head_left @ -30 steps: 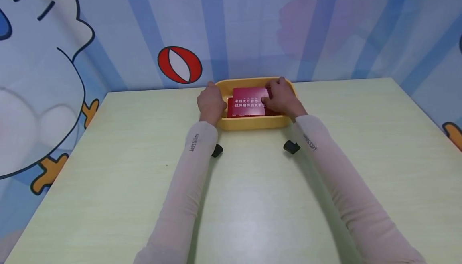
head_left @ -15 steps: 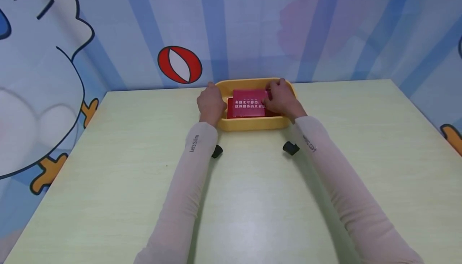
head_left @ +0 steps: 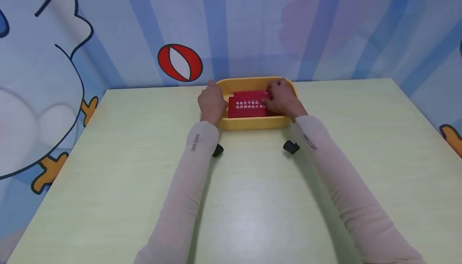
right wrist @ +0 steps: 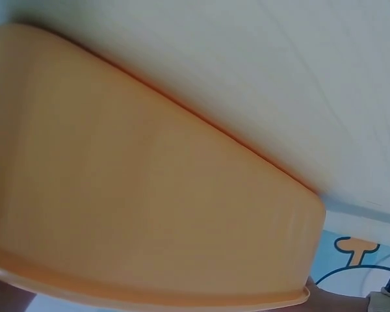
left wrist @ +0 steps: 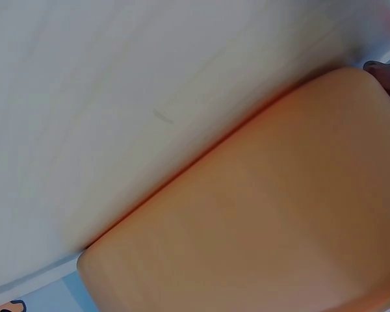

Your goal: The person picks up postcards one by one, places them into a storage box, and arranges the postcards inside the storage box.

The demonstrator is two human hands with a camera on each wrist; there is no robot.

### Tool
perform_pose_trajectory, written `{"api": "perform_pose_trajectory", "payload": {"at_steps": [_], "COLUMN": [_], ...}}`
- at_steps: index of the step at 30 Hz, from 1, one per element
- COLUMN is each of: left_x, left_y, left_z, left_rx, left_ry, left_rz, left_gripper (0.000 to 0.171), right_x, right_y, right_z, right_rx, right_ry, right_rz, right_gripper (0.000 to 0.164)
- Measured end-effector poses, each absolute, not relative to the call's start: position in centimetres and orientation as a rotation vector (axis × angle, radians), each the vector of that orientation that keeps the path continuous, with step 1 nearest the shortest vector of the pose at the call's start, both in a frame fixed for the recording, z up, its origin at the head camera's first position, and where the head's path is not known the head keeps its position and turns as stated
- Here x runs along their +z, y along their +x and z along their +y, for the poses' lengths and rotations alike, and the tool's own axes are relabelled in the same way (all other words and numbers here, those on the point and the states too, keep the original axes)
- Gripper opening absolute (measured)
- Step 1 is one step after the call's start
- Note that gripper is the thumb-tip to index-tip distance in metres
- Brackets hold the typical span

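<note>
A shallow yellow plastic tray (head_left: 254, 124) stands at the far edge of the table, with red cards inside. The top red card (head_left: 249, 100) bears two lines of white Chinese writing; another red card (head_left: 231, 109) shows beneath its left side. My left hand (head_left: 212, 101) grips the tray's left end, thumb toward the inside. Over the tray's right part, my right hand (head_left: 286, 98) holds the top card's right end, thumb on the card and fingers by its back edge. In the wrist views the tray's outer wall (left wrist: 234, 214) fills most of the picture.
The pale table (head_left: 173, 175) stretches toward me and to both sides. Close behind the tray rises a blue striped backdrop (head_left: 249, 27) with cartoon figures. Black wrist devices (head_left: 291, 147) sit under both sleeves.
The top card has sunk slightly toward the tray floor, and its shine has faded to a deeper red. Both hands have stayed nearly in place.
</note>
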State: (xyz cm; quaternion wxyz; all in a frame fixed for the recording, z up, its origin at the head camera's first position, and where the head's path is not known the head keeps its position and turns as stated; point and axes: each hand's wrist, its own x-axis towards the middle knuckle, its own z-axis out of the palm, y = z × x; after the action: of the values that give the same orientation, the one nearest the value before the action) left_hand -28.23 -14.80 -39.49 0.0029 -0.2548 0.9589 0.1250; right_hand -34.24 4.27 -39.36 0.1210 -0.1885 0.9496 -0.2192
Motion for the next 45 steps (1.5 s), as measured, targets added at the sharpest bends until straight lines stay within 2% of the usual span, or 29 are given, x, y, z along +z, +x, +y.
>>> {"api": "perform_pose_trajectory", "payload": {"at_steps": [12,21,26,35,45], "left_x": [-40.9,-41.2,-41.2,-40.9,-39.6], "left_y": [-28.3,-29.0,-29.4,-29.2,-29.6], "left_z": [-14.4,-14.5,-14.7,-16.1,-17.7], "left_rx": [0.375,0.341,0.443,0.59,0.557], "left_ry": [-0.798,-0.762,-0.793,-0.811,-0.611], "left_rz": [2.99,2.993,2.961,2.953,2.985], "left_gripper": [0.067,0.065,0.071,0.072,0.076], "right_x": [-40.8,-40.9,-41.0,-40.8,-39.3], "right_y": [-34.1,-34.3,-34.7,-35.2,-36.3], "right_z": [4.9,5.0,4.9,3.6,4.6], "right_rx": [-0.511,-0.359,-0.334,-0.564,-0.684], "right_ry": [-0.616,-0.675,-0.717,-0.781,-0.841], "right_rz": [2.784,2.786,2.797,2.908,3.082], "right_gripper": [0.04,0.04,0.04,0.034,0.034]}}
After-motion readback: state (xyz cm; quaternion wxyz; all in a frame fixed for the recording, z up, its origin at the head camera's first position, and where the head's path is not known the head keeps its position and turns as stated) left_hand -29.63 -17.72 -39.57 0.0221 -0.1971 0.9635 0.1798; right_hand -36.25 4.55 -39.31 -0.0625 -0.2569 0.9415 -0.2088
